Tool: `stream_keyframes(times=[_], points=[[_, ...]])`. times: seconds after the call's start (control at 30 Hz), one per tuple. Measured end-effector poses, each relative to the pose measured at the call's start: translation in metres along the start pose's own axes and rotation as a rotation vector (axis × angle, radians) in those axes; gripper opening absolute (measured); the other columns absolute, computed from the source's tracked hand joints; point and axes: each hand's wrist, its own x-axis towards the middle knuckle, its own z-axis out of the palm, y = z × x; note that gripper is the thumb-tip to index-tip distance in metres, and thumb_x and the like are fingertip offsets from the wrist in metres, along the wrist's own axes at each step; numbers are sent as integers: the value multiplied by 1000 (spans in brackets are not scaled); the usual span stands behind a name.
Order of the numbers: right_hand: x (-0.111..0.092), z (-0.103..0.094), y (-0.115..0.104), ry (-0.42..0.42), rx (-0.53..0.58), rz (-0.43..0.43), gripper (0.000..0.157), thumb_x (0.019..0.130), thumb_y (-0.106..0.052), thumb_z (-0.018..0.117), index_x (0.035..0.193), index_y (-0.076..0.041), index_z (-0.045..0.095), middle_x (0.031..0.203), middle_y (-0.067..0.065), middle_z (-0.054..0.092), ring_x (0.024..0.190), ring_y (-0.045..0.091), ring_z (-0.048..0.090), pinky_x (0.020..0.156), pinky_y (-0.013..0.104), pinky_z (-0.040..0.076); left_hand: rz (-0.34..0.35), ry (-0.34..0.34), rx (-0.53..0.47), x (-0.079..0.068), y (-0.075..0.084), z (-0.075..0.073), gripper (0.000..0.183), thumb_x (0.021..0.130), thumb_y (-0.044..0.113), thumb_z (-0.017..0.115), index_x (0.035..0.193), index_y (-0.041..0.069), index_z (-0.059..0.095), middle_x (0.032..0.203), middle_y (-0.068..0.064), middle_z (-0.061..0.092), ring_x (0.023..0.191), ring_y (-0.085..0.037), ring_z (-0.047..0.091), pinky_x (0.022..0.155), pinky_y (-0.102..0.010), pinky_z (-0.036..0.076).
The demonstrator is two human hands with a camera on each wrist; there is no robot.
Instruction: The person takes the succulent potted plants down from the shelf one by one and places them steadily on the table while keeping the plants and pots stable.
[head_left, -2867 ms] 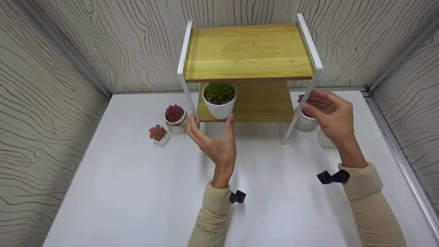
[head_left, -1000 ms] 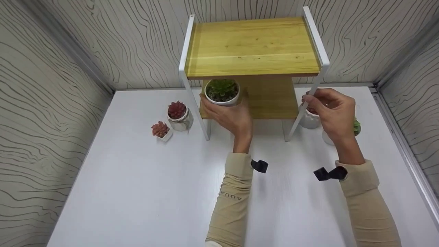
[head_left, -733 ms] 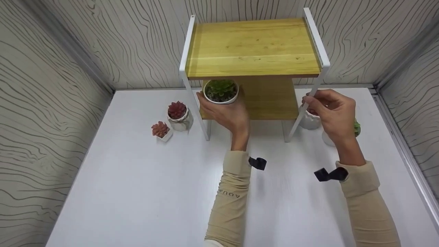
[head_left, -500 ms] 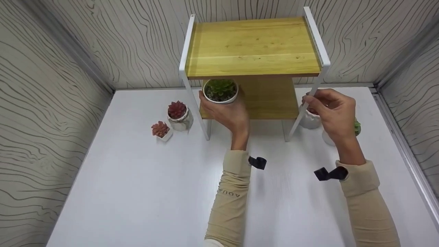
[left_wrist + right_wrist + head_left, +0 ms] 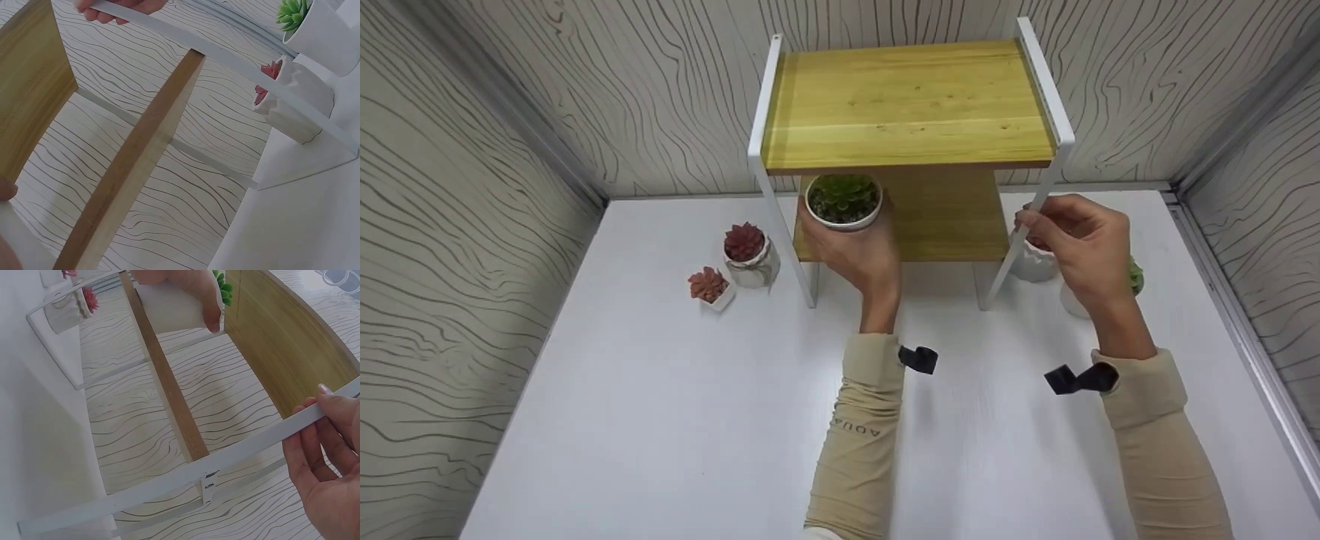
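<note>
A green succulent in a white pot (image 5: 844, 199) is at the left end of the lower wooden shelf (image 5: 945, 225). My left hand (image 5: 864, 255) grips this pot from the front, fingers on one side and thumb on the other. In the right wrist view the white pot (image 5: 171, 308) lies close against the shelf board, under the top board. My right hand (image 5: 1087, 251) pinches the white frame (image 5: 1003, 274) at its right front leg, between thumb and fingers. The right wrist view shows that grip on the white bar (image 5: 253, 445) clearly. Only fingertips of the left hand enter the left wrist view.
Left of the rack stand a dark red succulent in a pale pot (image 5: 751, 259) and a small pinkish succulent (image 5: 709, 285). Right of it are a reddish plant in a white pot (image 5: 1033, 264) and a white pot with green leaves (image 5: 1075, 301), partly behind my right hand. Patterned walls enclose the white table (image 5: 675, 420).
About three seconds ago my left hand was spread in front of the succulent pot; now it grips it. Over the last second both hands stay almost still, and the right keeps its pinch.
</note>
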Motion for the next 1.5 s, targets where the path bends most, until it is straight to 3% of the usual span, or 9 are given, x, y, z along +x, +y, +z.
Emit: stream_keyframes(times=[0.13,0.3,0.73,1.03,1.27,1.5], points=[[1,-1,0,0,-19,10,18,93,-3,78,108,7,77,92,-5,81,77,11,75,72,19,63,58,-17,13,0,3,-3,104,70,25,98,153,-3,41,145,-17,59,135,-29,59,115,-49,50],[1,-3,1,-10,-35,3,21,94,-8,78,110,6,76,93,-6,81,77,12,73,73,18,62,111,-37,-16,1,6,-8,102,71,26,98,152,-2,44,145,-15,61,135,-24,61,114,-41,53],[-1,-3,2,-3,-26,17,21,93,-9,79,109,5,77,93,-5,81,78,10,74,74,18,63,109,-93,30,-17,9,-30,106,65,31,102,149,-4,48,142,-19,63,129,-28,66,109,-36,56],[-1,-2,5,-30,76,-5,19,92,-4,79,107,8,76,92,-2,82,77,8,74,72,17,62,101,-105,-45,-26,14,-52,110,65,32,103,152,-1,44,145,-17,62,134,-25,63,113,-37,53],[-1,-2,4,-31,62,-1,20,93,-6,79,107,8,76,92,-3,81,78,9,75,73,17,62,72,-108,-109,-26,22,-70,113,65,22,103,155,-1,40,153,-19,55,141,-24,57,118,-39,50],[-2,-1,3,-25,45,2,21,93,-7,79,107,7,76,93,-3,81,77,11,74,73,16,62,90,-81,-142,-17,27,-89,109,63,18,103,151,-4,44,148,-17,59,137,-24,60,117,-37,51]])
